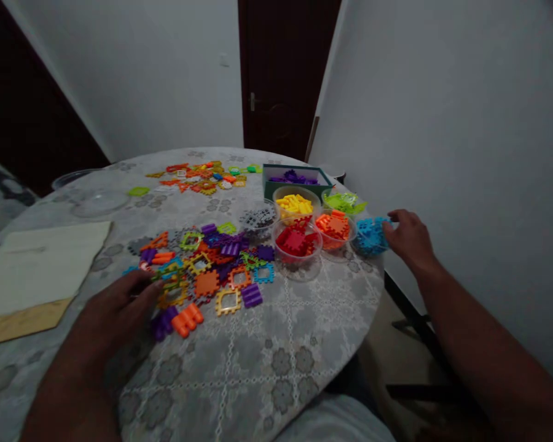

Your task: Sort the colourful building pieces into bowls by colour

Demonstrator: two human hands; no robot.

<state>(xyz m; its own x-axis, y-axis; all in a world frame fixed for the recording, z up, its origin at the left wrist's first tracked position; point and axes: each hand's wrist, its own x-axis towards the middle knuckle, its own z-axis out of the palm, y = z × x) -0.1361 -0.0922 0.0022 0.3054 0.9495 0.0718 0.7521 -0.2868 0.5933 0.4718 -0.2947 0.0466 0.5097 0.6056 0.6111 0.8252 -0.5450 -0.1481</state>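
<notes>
A loose pile of plastic interlocking building pieces [206, 283] in purple, orange, yellow, grey and blue lies before me. My left hand [122, 310] reaches to the pile's left edge, thumb and fingers apart beside a yellow frame piece [172, 298]. No held piece shows there. To the right, my right hand [410, 239] is at the rim of a clear bowl of blue pieces [371, 236]. Its fingers are bent together against the blue pieces; whatever lies between the fingertips is hidden. A purple ridged piece [251, 296] and an orange ridged piece [187, 319] lie at the pile's near side.
Clear bowls hold red [297, 242], orange [335, 228], yellow [295, 204], lime [344, 202] and grey pieces [259, 216]. Behind them stands a green box [270, 184] with purple pieces. Another pile [207, 177] lies farther back. Paper on cardboard [41, 261] is at left.
</notes>
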